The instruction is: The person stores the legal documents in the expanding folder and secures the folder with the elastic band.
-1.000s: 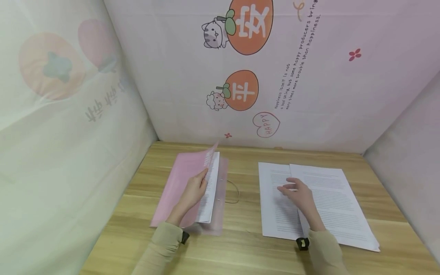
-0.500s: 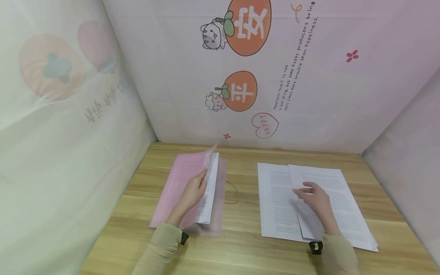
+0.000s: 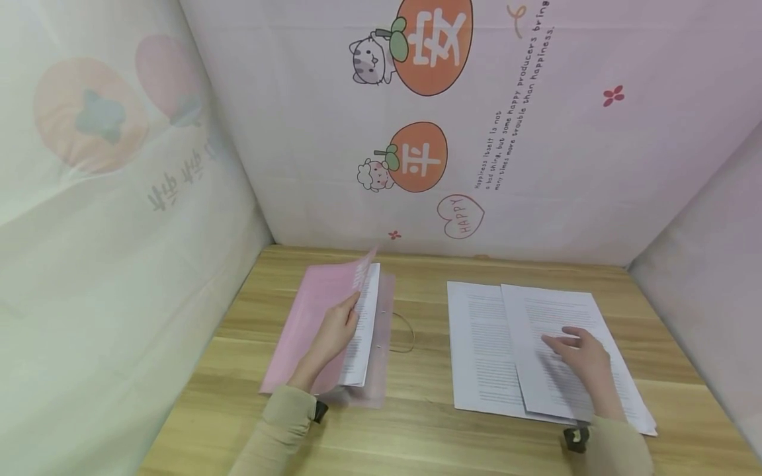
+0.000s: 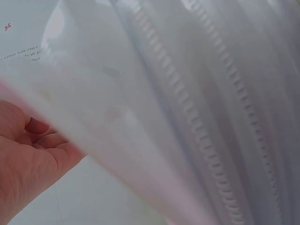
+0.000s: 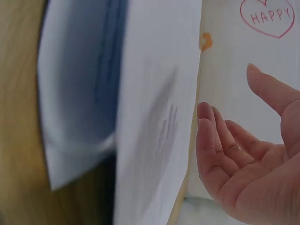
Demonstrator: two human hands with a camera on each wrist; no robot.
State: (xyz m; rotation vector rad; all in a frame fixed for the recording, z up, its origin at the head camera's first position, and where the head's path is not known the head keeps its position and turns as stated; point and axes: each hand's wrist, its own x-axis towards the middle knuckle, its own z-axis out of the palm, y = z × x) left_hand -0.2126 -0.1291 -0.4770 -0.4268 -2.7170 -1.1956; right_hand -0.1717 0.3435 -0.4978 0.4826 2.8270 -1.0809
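A pink file folder (image 3: pixel 315 311) lies on the left, its cover raised at the right edge. My left hand (image 3: pixel 335 327) grips that edge; in the left wrist view, my fingers (image 4: pixel 56 145) wrap the cover beside clear plastic sleeves (image 4: pixel 154 108). White printed sheets (image 3: pixel 364 344) show inside the folder. On the right, a printed sheet (image 3: pixel 538 390) partly overlaps another printed sheet (image 3: pixel 476 357). Above them hovers my right hand (image 3: pixel 586 357), holding nothing. The right wrist view shows its thumb (image 5: pixel 269 89) apart from the loosely bent fingers.
A thin loop of cord (image 3: pixel 413 334) sticks out from the folder's right side. Beneath everything is a wooden table (image 3: pixel 417 436). Printed cloth walls (image 3: pixel 321 218) stand behind the table and along its left and right sides.
My right hand has moved to the right across the printed sheets, from the left sheet to over the right one. My left hand and the raised folder cover have stayed in place.
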